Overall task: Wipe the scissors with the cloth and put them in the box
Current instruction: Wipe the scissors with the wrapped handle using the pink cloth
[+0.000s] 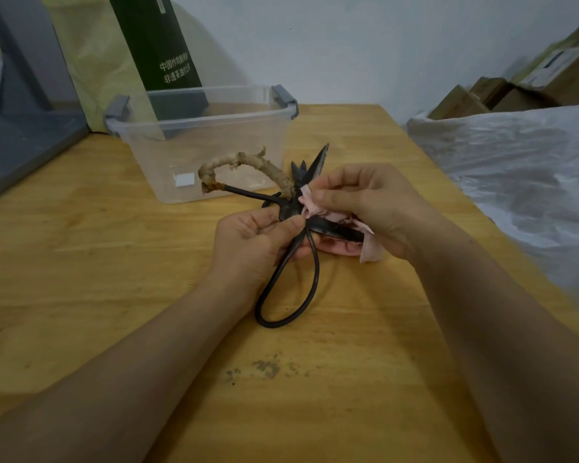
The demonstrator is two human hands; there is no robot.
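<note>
Black iron scissors [290, 279] hang over the wooden table [81, 262], blades spread apart. One handle is a bare black loop pointing toward me. The other handle, wrapped in tan cloth strips, arcs up to the left. My left hand [251, 242] grips the scissors near the pivot. My right hand [365, 208] pinches a pink cloth [370, 252] against one blade beside the pivot. One blade tip points up toward the clear plastic box [141, 142], which stands open just behind.
A dark green carton [161, 45] and a yellow-green bag [94, 61] stand behind the box. A white plastic sheet [515, 168] and cardboard boxes [515, 91] lie to the right. A grey structure [24, 121] is at the left. Dark specks [264, 367] dot the table near me.
</note>
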